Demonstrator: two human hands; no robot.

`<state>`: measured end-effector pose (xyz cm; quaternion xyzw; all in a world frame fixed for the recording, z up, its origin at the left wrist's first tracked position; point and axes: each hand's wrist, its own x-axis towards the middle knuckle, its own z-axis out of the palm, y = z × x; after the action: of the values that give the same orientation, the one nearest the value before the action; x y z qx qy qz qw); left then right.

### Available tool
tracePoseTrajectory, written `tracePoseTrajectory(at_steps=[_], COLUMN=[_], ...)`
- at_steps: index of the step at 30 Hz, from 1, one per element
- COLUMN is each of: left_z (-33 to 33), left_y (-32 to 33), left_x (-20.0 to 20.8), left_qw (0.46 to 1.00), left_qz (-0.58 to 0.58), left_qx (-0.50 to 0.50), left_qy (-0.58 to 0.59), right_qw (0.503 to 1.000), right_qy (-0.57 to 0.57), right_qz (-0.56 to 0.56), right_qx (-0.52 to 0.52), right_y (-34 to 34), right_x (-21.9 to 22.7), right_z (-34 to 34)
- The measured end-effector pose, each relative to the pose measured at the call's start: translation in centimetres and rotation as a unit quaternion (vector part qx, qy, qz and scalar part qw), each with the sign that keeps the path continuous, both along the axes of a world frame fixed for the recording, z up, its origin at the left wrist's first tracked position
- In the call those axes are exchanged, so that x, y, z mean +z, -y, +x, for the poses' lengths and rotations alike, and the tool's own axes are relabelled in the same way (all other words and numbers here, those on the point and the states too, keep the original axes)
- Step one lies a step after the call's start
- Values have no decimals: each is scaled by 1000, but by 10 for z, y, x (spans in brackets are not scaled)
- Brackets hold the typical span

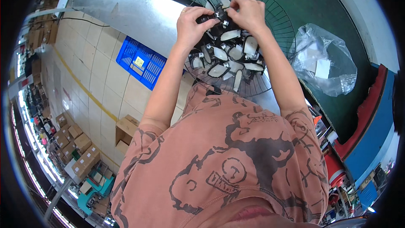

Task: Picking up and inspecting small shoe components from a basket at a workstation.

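Both my hands are over a round black wire basket (292,38), which holds a heap of small black parts with white, leaf-shaped faces (230,35). Between my hands, at the heap's far side, is a small black-and-white part (220,14), whose exact kind I cannot make out. My left hand (195,26) pinches it from the left with thumb and forefinger. From the right, my right hand (249,13) has its fingers closed on the same part. My fingers partly cover it.
Right of the basket, a clear plastic bag (327,59) with white pieces lies on the green surface (312,0). A bare metal tabletop (126,10) extends left. Below it, a blue plastic crate (141,62) sits on the tiled floor. Cardboard boxes (80,141) are stacked farther left.
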<state>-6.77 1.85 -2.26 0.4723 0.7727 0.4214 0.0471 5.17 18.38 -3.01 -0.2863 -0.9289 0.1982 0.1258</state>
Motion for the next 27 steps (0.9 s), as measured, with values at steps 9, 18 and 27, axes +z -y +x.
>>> tracePoseTrajectory(at_steps=[9, 18, 27], left_z=[8, 46, 54], left_y=[-24, -11, 5], left_x=[8, 41, 39], left_qw=[999, 880, 858], left_qz=[-42, -67, 52], left_qx=[-9, -165, -90], left_qy=[2, 441, 503], right_qw=[856, 820, 916], right_qy=[-273, -286, -92], right_qz=[-433, -492, -390], right_qx=[-80, -52, -22], right_y=[-23, 36, 52], right_x=[20, 61, 52], right_z=[64, 71, 92])
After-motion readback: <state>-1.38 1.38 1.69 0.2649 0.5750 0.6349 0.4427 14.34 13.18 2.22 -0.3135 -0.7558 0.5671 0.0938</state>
